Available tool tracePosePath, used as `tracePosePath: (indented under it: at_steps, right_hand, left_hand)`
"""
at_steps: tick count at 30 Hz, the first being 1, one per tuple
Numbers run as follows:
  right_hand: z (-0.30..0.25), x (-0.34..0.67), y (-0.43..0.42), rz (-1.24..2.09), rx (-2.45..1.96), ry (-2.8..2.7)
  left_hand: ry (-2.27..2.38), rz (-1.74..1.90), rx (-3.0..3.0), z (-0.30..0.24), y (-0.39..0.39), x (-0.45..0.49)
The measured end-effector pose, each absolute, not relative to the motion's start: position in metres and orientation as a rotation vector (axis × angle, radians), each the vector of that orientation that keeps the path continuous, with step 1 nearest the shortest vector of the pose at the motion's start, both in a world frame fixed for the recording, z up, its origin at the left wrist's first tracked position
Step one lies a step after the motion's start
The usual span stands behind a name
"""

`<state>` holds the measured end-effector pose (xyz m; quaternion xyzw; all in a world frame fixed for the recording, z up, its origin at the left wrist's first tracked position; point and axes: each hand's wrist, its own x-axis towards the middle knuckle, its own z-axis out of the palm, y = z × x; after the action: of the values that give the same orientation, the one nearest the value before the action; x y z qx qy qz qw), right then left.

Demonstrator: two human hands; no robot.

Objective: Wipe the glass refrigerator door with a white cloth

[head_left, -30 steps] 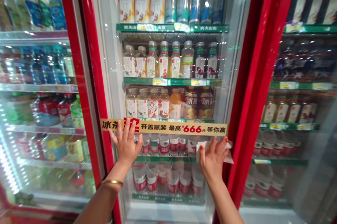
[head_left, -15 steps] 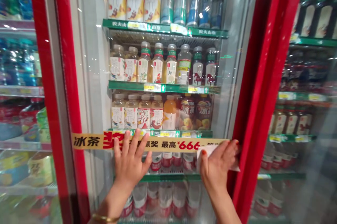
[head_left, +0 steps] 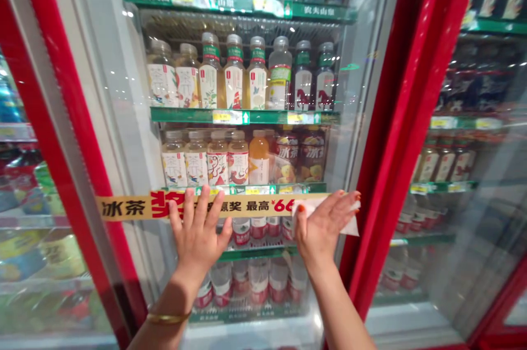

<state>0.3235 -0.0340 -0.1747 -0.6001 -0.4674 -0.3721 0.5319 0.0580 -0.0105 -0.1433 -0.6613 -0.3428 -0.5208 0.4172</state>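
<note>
A long yellow adhesive strip (head_left: pixel 224 207) with black and red Chinese lettering runs across the glass door of a drinks fridge. My left hand (head_left: pixel 200 232) lies flat on it, fingers spread, over part of the lettering; a gold bangle (head_left: pixel 168 318) circles that wrist. Toward the strip's right end, my right hand (head_left: pixel 323 226) presses a white sheet (head_left: pixel 351 225) against the door, its fingers stretched and slanting right. Whether the sheet is paper or cloth I cannot tell. The hand and sheet cover the right part of the strip.
Behind the glass, bottled drinks (head_left: pixel 233 73) stand on shelves with green price rails (head_left: pixel 267 116). Red door frames (head_left: pixel 395 119) rise to the right and a red frame (head_left: pixel 61 65) to the left. Neighbouring fridges hold more drinks.
My right hand and the white sheet have slid left along the strip, covering more of the red number. My left hand stays flat on the same lettering. The view has shifted and tilted down.
</note>
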Motion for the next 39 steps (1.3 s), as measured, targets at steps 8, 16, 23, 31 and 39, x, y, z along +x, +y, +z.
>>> tracePosePath:
  at_steps: [8,16,23,31,39]
  right_hand:
    - [-0.219,0.311,-0.050,-1.152,-1.214,-1.537]
    - [-0.180,0.283,-0.032,-1.045,-1.218,-1.371]
    - [-0.204,0.327,-0.040,-1.007,-1.296,-1.297]
    - [-0.229,0.256,-0.040,-1.149,-1.189,-1.471]
    - [-0.205,0.311,-0.036,-0.812,-1.394,-1.076]
  left_hand:
    - [-0.903,-1.264,-1.649,-0.147,-0.011,0.059]
    - [-0.891,-1.265,-1.699,-0.153,-0.015,0.049]
    - [-1.089,-1.152,-1.622,-0.212,-0.012,-0.023]
    - [-1.079,-1.176,-1.629,-0.225,-0.005,-0.030]
    - [-1.110,-1.228,-1.635,-0.231,-0.004,-0.030]
